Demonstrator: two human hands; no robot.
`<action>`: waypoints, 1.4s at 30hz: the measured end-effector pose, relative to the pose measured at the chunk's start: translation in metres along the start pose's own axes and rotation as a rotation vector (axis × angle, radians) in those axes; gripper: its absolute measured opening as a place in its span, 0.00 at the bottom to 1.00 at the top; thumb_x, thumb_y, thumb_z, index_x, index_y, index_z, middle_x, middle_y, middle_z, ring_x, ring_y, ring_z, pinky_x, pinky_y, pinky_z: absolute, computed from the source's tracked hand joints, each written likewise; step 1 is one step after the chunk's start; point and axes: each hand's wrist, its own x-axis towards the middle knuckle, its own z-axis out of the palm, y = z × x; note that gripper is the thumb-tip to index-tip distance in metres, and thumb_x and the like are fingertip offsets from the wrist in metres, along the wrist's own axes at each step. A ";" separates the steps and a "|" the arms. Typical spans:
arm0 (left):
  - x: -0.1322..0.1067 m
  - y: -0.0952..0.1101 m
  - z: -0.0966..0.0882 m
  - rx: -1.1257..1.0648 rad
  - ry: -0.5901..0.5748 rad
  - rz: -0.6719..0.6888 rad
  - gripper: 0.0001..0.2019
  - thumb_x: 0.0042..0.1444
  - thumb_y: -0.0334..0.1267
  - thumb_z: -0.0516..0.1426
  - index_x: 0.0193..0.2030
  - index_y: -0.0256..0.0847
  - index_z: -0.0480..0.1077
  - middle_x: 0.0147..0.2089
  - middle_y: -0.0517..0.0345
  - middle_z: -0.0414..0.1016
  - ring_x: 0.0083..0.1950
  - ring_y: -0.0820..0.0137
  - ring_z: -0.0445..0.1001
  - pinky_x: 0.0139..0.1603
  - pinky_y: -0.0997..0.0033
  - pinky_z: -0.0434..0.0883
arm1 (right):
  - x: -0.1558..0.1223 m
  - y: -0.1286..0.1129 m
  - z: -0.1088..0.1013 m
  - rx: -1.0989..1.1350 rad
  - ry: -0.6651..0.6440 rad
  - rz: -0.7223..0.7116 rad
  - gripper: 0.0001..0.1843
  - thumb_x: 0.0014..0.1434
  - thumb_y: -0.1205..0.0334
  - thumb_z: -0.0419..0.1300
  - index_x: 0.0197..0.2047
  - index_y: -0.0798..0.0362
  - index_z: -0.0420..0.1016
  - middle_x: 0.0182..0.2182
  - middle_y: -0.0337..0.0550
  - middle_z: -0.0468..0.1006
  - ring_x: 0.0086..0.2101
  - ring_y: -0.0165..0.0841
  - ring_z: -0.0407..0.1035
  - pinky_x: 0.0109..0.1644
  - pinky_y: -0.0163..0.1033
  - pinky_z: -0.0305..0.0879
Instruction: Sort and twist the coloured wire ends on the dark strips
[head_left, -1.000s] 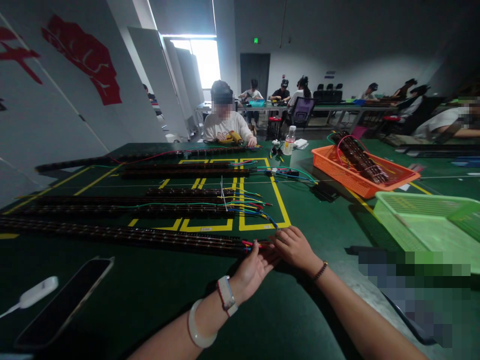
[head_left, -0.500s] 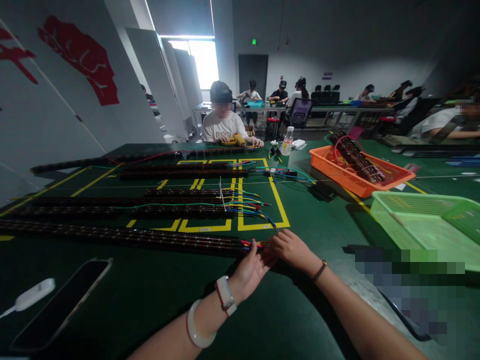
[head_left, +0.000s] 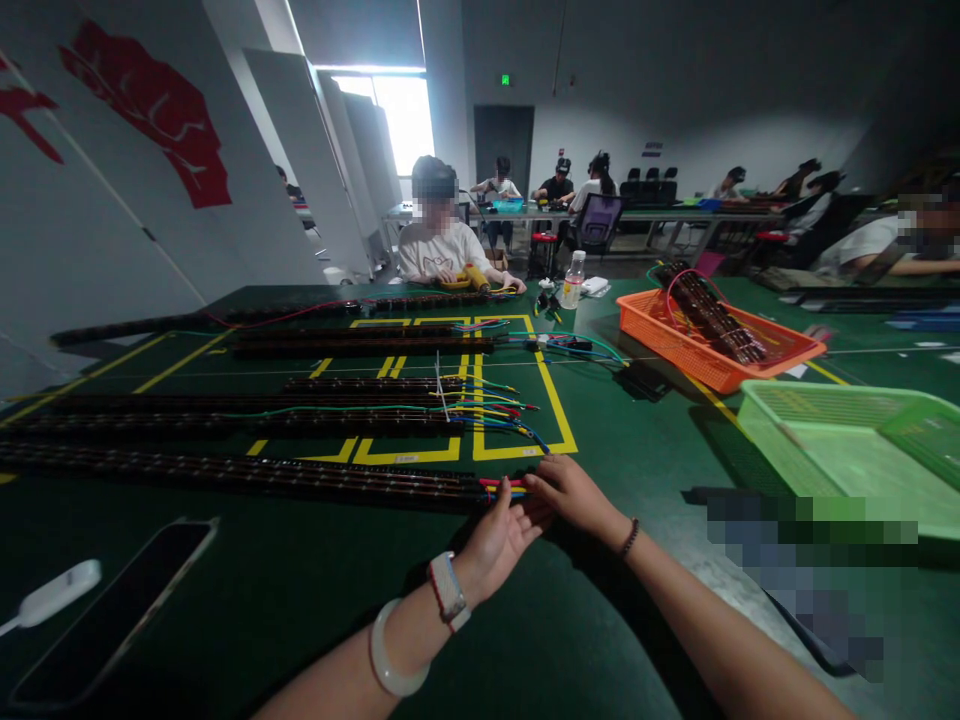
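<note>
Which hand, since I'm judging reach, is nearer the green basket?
Right. The right hand lies left of the green basket, at the coloured wire ends; the left hand sits beside it, farther from the basket.

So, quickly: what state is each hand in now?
Left hand: at the wires, grip cannot be told.
Right hand: on the wires, grip cannot be told.

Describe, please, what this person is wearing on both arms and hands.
Both forearms are bare, with no sleeves in view. Behind the left hand, the wrist carries a watch with a pale strap edged in red, and further up a smooth whitish bangle. Behind the right hand, the wrist carries a thin bracelet of dark beads.
</note>
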 end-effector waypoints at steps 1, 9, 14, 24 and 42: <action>0.000 0.000 0.000 0.001 0.003 0.002 0.26 0.59 0.54 0.47 0.45 0.30 0.70 0.48 0.39 0.73 0.55 0.61 0.68 0.61 0.59 0.57 | 0.002 0.001 0.001 0.054 -0.004 0.051 0.19 0.65 0.55 0.49 0.26 0.56 0.67 0.25 0.39 0.69 0.27 0.28 0.61 0.32 0.34 0.56; 0.001 -0.002 -0.002 -0.023 0.076 0.051 0.24 0.57 0.53 0.50 0.36 0.29 0.72 0.42 0.38 0.76 0.47 0.59 0.74 0.59 0.54 0.62 | 0.026 0.014 0.014 0.222 0.106 0.210 0.20 0.63 0.52 0.50 0.24 0.55 0.65 0.23 0.37 0.67 0.26 0.29 0.61 0.30 0.33 0.54; 0.000 0.001 -0.001 -0.006 0.053 0.012 0.26 0.58 0.54 0.48 0.37 0.28 0.73 0.44 0.36 0.75 0.49 0.59 0.74 0.59 0.55 0.61 | 0.047 0.022 0.014 0.161 0.078 0.179 0.20 0.63 0.51 0.50 0.25 0.55 0.66 0.23 0.36 0.66 0.26 0.29 0.59 0.30 0.33 0.53; 0.002 -0.001 -0.003 -0.036 0.063 0.017 0.24 0.58 0.53 0.49 0.37 0.30 0.72 0.44 0.38 0.75 0.51 0.60 0.72 0.60 0.56 0.60 | 0.029 0.016 0.002 0.027 0.020 0.118 0.18 0.64 0.51 0.50 0.30 0.55 0.68 0.27 0.40 0.71 0.28 0.30 0.64 0.31 0.33 0.55; 0.000 -0.004 0.000 0.037 0.076 0.068 0.23 0.58 0.53 0.49 0.39 0.32 0.71 0.39 0.42 0.75 0.45 0.61 0.73 0.54 0.59 0.62 | -0.009 0.000 -0.014 -0.218 -0.019 -0.010 0.16 0.63 0.57 0.53 0.26 0.53 0.69 0.24 0.40 0.72 0.27 0.30 0.65 0.31 0.34 0.56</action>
